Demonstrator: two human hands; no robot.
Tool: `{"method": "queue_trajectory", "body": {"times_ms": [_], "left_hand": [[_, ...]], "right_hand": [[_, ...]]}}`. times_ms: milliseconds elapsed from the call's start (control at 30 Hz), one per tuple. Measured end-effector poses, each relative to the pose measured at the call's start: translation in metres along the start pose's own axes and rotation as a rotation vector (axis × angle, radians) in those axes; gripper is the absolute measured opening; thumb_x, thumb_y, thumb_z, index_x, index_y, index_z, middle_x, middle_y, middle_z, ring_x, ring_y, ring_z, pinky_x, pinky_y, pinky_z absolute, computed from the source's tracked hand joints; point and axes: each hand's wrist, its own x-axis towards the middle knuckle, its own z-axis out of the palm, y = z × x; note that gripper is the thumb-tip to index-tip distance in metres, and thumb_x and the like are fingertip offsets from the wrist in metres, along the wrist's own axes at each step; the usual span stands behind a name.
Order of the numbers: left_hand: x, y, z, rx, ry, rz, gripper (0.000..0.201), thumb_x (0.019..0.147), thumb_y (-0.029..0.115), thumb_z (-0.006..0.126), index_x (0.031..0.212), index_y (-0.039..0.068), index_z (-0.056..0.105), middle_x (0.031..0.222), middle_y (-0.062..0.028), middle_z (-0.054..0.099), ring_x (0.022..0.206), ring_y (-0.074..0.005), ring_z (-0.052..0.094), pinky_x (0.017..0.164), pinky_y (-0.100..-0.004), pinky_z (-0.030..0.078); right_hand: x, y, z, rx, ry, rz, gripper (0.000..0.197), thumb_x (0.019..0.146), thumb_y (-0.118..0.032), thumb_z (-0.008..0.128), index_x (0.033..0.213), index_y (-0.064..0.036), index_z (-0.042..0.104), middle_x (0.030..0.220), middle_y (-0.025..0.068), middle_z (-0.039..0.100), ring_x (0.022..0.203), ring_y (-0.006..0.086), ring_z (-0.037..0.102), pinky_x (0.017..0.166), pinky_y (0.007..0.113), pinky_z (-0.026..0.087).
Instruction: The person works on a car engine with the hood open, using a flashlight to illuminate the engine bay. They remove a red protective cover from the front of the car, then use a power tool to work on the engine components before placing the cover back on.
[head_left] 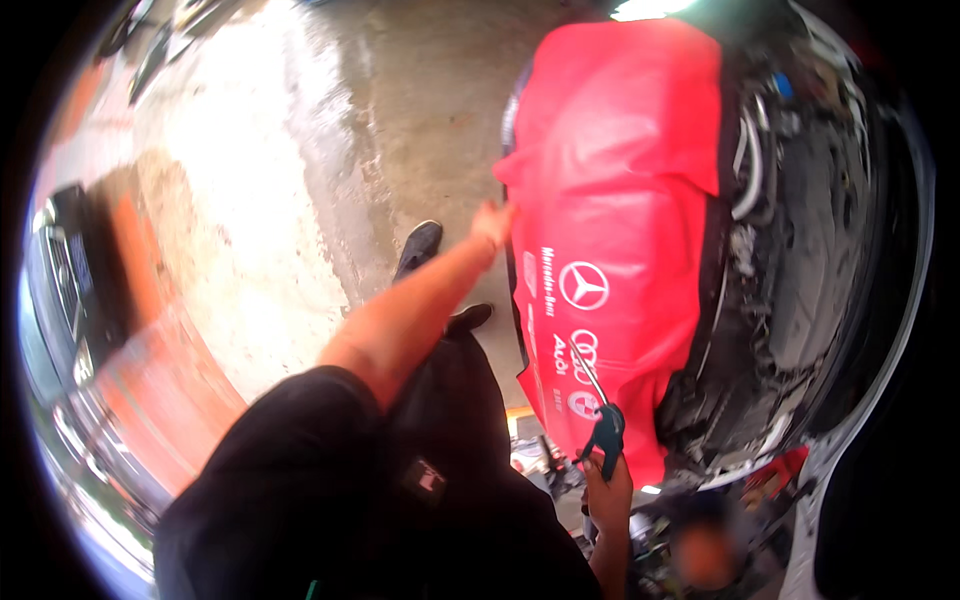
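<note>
A red fender cover (620,215) with white printed emblems lies draped over the front of a car. At its left edge is my left hand (493,224), the arm stretched forward. Blur hides whether its fingers grip the cover or only touch it. My right hand (607,490) is closed around the dark handle of an air blow gun (606,438) near the cover's lower end. The gun's thin metal nozzle points up and to the left, over the printed emblems.
Right of the cover is the car's uncovered engine bay (800,250), with hoses and dark plastic parts. A dark car (70,270) stands at the far left. My shoe (422,240) is on the concrete floor (420,130). Blurred clutter (650,550) lies at the lower right.
</note>
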Motion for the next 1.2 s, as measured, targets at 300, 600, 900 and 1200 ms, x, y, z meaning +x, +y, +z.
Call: {"method": "queue_trajectory", "body": {"times_ms": [300, 600, 900, 1200], "left_hand": [[-0.038, -0.134, 0.097, -0.477, -0.136, -0.044, 0.046, 0.095, 0.052, 0.054, 0.114, 0.012, 0.063, 0.078, -0.0031, 0.056, 0.065, -0.0173, 0.048, 0.065, -0.0333, 0.044], [-0.094, -0.093, 0.053, 0.017, -0.089, 0.063, 0.036, 0.095, 0.032, 0.060, 0.119, 0.005, 0.055, 0.096, -0.0096, 0.063, 0.073, -0.0201, 0.065, 0.058, -0.0331, 0.053], [-0.162, -0.116, -0.070, 0.711, -0.106, 0.176, 0.034, 0.094, 0.032, 0.060, 0.120, 0.011, 0.054, 0.088, -0.0095, 0.063, 0.061, -0.0187, 0.061, 0.049, -0.0334, 0.049], [-0.207, -0.149, -0.127, 0.881, -0.065, -0.075, 0.024, 0.093, 0.027, 0.055, 0.111, 0.012, 0.055, 0.081, -0.0096, 0.061, 0.056, -0.0220, 0.061, 0.046, -0.0347, 0.048]], "right_hand": [[-0.021, 0.118, -0.040, -0.126, 0.248, -0.139, 0.022, 0.093, -0.007, 0.064, 0.113, -0.0015, 0.059, 0.081, 0.0016, 0.062, 0.054, 0.0063, 0.052, 0.047, 0.025, 0.042], [-0.041, 0.326, -0.122, 0.551, 0.794, -0.159, 0.022, 0.097, -0.019, 0.063, 0.114, -0.0043, 0.061, 0.081, 0.0009, 0.060, 0.051, 0.0051, 0.046, 0.045, 0.021, 0.038], [0.031, 0.478, -0.167, 0.863, 1.003, -0.247, 0.022, 0.094, -0.020, 0.068, 0.102, -0.0001, 0.063, 0.082, 0.0021, 0.063, 0.068, 0.0075, 0.055, 0.060, 0.023, 0.046], [0.124, 0.509, -0.305, 0.297, 1.097, -0.355, 0.030, 0.093, -0.030, 0.068, 0.098, -0.0008, 0.065, 0.086, 0.0141, 0.068, 0.078, 0.0246, 0.063, 0.074, 0.038, 0.049]]}}
